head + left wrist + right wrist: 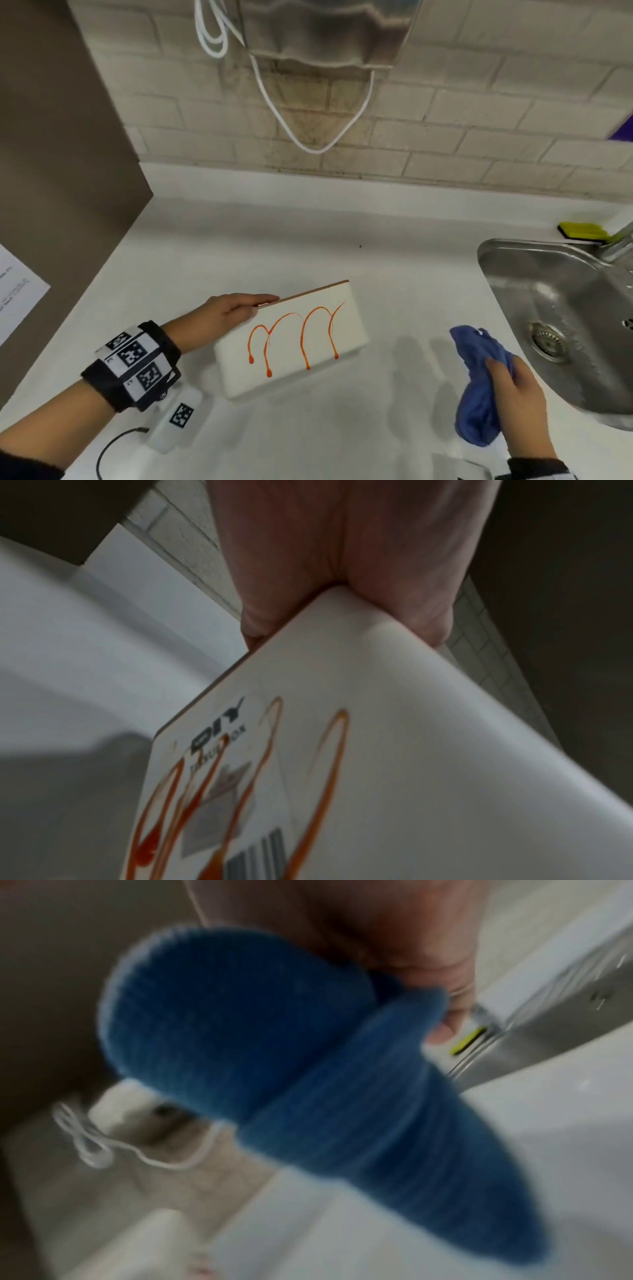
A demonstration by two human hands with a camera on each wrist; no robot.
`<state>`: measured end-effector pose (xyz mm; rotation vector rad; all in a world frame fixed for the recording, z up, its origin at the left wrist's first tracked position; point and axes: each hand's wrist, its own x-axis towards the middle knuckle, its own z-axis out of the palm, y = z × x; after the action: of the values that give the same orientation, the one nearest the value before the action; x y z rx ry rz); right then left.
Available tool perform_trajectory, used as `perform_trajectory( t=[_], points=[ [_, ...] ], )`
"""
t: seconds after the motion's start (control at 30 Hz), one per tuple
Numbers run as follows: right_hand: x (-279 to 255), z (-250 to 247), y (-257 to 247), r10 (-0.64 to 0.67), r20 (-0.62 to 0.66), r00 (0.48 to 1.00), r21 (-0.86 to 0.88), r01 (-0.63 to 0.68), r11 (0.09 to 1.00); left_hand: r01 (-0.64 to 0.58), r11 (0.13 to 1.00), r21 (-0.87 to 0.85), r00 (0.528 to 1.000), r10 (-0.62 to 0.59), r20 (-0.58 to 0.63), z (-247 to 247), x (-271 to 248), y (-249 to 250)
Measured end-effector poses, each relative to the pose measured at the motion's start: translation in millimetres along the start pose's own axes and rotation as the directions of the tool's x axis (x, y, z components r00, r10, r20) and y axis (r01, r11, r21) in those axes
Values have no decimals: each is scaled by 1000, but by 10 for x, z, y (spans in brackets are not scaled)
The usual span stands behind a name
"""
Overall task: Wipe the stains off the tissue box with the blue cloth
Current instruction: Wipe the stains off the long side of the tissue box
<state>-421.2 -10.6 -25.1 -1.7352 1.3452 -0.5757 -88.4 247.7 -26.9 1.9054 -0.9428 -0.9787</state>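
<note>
Left hand (228,313) grips the tilted tissue box (291,342) at its 10 o'clock corner. Right hand (513,394) clutches the blue cloth (476,387) at 3 o'clock, well apart. Advise firm downward strokes across the orange stains (294,337), catching drips.

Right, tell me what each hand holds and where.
Left hand grips the box at its upper left corner. Right hand grips the bunched cloth around its middle, both ends hanging free.

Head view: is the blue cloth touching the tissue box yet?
No, the blue cloth hangs from the right hand, well apart from the tissue box.
</note>
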Motion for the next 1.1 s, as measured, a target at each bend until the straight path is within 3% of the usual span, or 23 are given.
perform_trajectory(
  t=[0.1,0.2,0.33,0.5,0.67,0.77,0.9,0.97,1.1],
  points=[
    [-239,403,-479,-166,18,986,337,150,929,-5,1000,-4,1000,5,9,18,-26,30],
    [-318,896,-699,-256,9,967,439,226,869,-1,1000,21,1000,1,3,36,-41,34],
    [-367,1366,-712,-450,-11,893,265,437,860,-7,999,36,1000,8,-16,44,-37,56],
    [-363,1584,-605,-681,100,726,46,680,732,-9,1000,24,1000,10,-22,50,-39,74],
    [-500,1729,-687,-657,50,752,25,657,754,-11,1000,-23,999,10,-44,75,-46,54],
    [-632,1837,-719,-720,147,678,60,720,691,-8,999,-42,998,5,-63,67,-45,82],
    [-806,1839,-629,-795,255,551,255,754,605,-41,996,-80,998,38,-44,60,-40,105],
    [-827,1785,-584,-801,305,516,340,727,597,-53,994,-100,998,50,-32,58,-43,102],
    [-815,1532,-575,-710,425,561,430,566,704,-63,993,-95,998,61,-28,58,-48,80]
  ],
)
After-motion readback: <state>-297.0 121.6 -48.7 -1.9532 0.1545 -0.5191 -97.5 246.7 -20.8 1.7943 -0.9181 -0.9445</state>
